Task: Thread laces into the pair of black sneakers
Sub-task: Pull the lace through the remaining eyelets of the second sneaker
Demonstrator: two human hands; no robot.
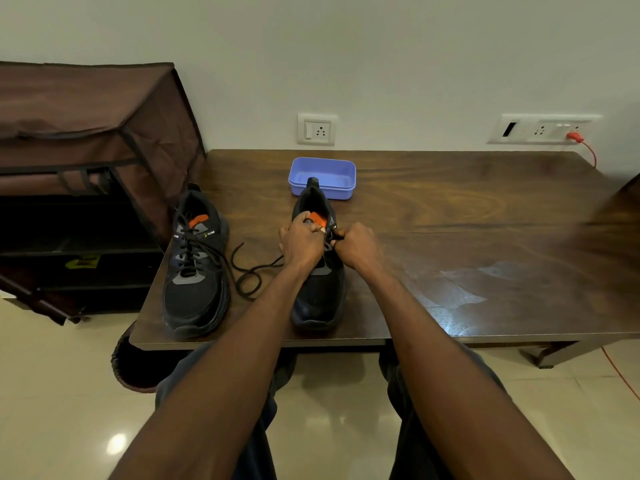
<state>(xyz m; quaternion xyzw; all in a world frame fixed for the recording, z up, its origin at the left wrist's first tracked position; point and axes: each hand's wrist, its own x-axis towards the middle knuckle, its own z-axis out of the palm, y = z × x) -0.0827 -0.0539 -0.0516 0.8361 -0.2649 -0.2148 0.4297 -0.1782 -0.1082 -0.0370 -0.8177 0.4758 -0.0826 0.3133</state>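
Note:
Two black sneakers stand on a dark wooden table [450,216], toes toward me. The left sneaker [195,271] is laced, and its black lace ends [247,271] trail loose across the table toward the other shoe. The right sneaker [320,292] shows an orange insole at its opening. My left hand [301,240] grips the left side of that shoe's collar near the tongue. My right hand [353,245] pinches a black lace at the upper eyelets on the shoe's right side. Both hands hide the eyelets and most of this shoe's lace.
A blue plastic tray [323,176] sits just behind the right sneaker. A brown fabric-covered rack [86,140] stands left of the table. Wall sockets [317,129] and a red cable [588,150] are on the wall behind. My knees are under the table's near edge.

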